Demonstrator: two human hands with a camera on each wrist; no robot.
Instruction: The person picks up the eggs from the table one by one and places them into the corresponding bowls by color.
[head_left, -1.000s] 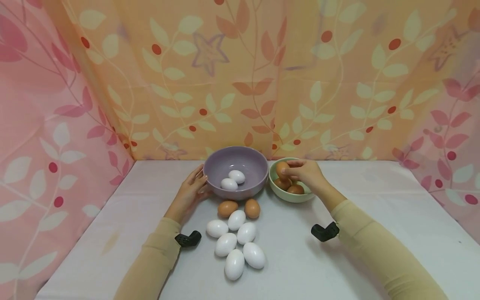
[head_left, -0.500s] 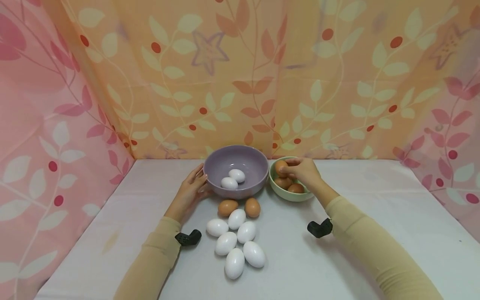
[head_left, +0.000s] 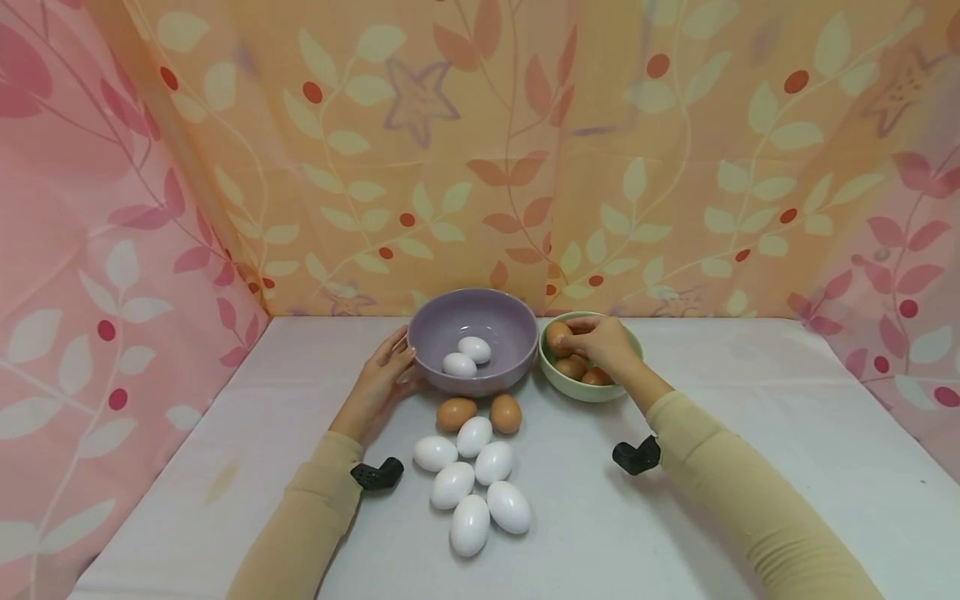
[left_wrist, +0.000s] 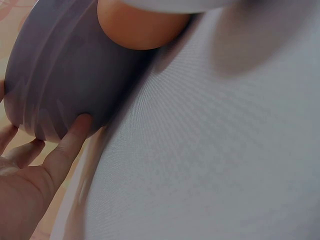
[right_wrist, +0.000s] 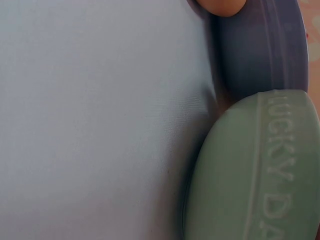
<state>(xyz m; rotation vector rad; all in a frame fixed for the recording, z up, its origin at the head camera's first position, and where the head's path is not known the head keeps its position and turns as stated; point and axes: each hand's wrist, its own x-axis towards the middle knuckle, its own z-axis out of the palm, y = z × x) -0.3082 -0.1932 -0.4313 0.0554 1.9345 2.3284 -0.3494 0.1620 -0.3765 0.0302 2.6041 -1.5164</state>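
My right hand (head_left: 606, 343) pinches a brown egg (head_left: 557, 335) inside the pale green bowl (head_left: 576, 391), above other brown eggs (head_left: 572, 367). The right wrist view shows only this bowl's outer wall (right_wrist: 230, 165) with raised letters; the hand is out of that frame. My left hand (head_left: 381, 375) rests its fingers against the left side of the purple bowl (head_left: 513, 333). In the left wrist view the thumb (left_wrist: 75, 135) touches the purple wall low down, fingers extended beside it. Two white eggs (head_left: 460, 365) lie together in the purple bowl.
On the white tablecloth (head_left: 645, 533), two brown eggs (head_left: 456, 414) lie just in front of the purple bowl. Several white eggs (head_left: 453, 486) are clustered nearer. The bowls stand side by side, close to the patterned curtain (head_left: 480, 208) at the back.
My right hand has moved slightly left and down with the brown egg, bringing it lower in the green bowl. My left hand stays at the purple bowl.
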